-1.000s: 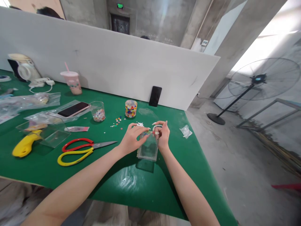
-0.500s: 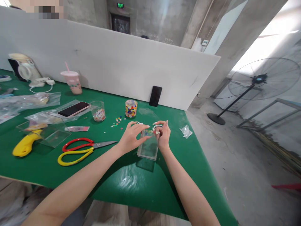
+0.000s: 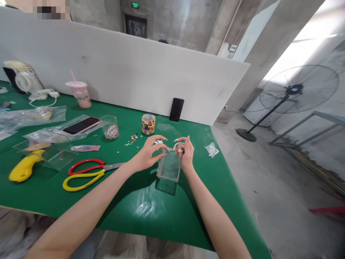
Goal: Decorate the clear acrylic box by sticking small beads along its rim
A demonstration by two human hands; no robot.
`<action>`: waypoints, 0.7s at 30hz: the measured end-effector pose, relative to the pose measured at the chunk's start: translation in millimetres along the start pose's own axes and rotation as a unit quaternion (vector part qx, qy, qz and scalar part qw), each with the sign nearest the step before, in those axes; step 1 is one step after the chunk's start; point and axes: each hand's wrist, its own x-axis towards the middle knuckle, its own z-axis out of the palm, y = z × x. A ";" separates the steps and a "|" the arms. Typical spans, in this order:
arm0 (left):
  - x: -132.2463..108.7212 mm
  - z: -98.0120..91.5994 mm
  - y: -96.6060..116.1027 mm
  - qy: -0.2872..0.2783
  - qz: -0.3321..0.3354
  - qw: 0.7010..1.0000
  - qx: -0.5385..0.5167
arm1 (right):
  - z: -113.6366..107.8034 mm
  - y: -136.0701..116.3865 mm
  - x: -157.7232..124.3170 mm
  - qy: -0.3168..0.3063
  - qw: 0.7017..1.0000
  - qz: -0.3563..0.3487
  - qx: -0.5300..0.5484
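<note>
A clear plastic box [image 3: 169, 169] stands tilted in front of me on the green table, with small coloured pieces [image 3: 172, 149] along its far upper edge. My right hand [image 3: 186, 153] is closed on the box's right side, its fingers curled by a white ring-shaped part [image 3: 179, 144]. At the upper left corner, my left hand [image 3: 149, 153] has thumb and a finger brought together; whatever lies between them is too small to make out. White bits [image 3: 159, 142] lie just behind the left fingers. Loose coloured pieces [image 3: 132, 139] are scattered farther left.
Left of my hands are scissors [image 3: 101, 167], a yellow-handled tool [image 3: 25, 167], another clear box [image 3: 61, 156] and a cup of small pieces [image 3: 111, 133]. A tile-covered cup [image 3: 148, 125] and a phone [image 3: 176, 109] stand farther back. A plastic bag [image 3: 211, 149] lies right.
My left hand has drawn a little left, from across the box's upper edge to its left corner, with its fingertips closer together. My right hand stays on the box.
</note>
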 end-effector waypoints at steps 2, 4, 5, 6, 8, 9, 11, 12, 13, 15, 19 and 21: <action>0.4 -1.4 -1.2 -0.005 0.009 1.000 0.004 | -0.6 0.1 0.4 -0.005 1.000 -0.001 0.001; 0.7 -3.1 -1.9 -0.011 0.017 1.000 0.011 | -1.1 0.4 0.7 -0.009 1.000 -0.003 0.003; 0.8 -3.9 -2.0 -0.014 0.020 1.000 0.016 | -1.2 0.6 0.9 -0.010 1.000 -0.003 0.003; 0.9 -4.5 -2.0 -0.017 0.023 0.999 0.021 | -1.3 0.7 1.0 -0.011 1.000 -0.004 0.003; 1.0 -5.3 -1.7 -0.021 0.027 0.999 0.030 | -1.4 1.0 1.2 -0.012 1.000 -0.006 0.004; 1.1 -5.3 -1.6 -0.022 0.029 0.999 0.034 | -1.4 1.1 1.2 -0.012 1.000 -0.007 0.004; 1.1 -4.8 -1.4 -0.023 0.032 0.998 0.041 | -1.2 1.0 1.2 -0.012 1.000 -0.008 0.003; 1.1 -4.4 -1.3 -0.023 0.033 0.998 0.044 | -1.1 0.7 1.1 -0.012 1.000 -0.008 0.002; 0.9 -3.8 -1.3 -0.024 0.035 0.998 0.047 | -0.8 0.3 0.9 -0.013 1.000 -0.008 0.002; 0.6 -2.6 -1.5 -0.024 0.036 0.998 0.052 | 0.0 -0.8 0.4 -0.013 1.000 -0.009 0.000; -0.4 -0.3 -1.7 -0.022 0.037 0.997 0.061 | 2.9 -3.7 -1.2 -0.012 1.000 -0.012 -0.002; -0.8 0.6 -1.5 -0.018 0.039 0.997 0.064 | 4.7 -5.1 -2.0 -0.010 1.000 -0.015 -0.003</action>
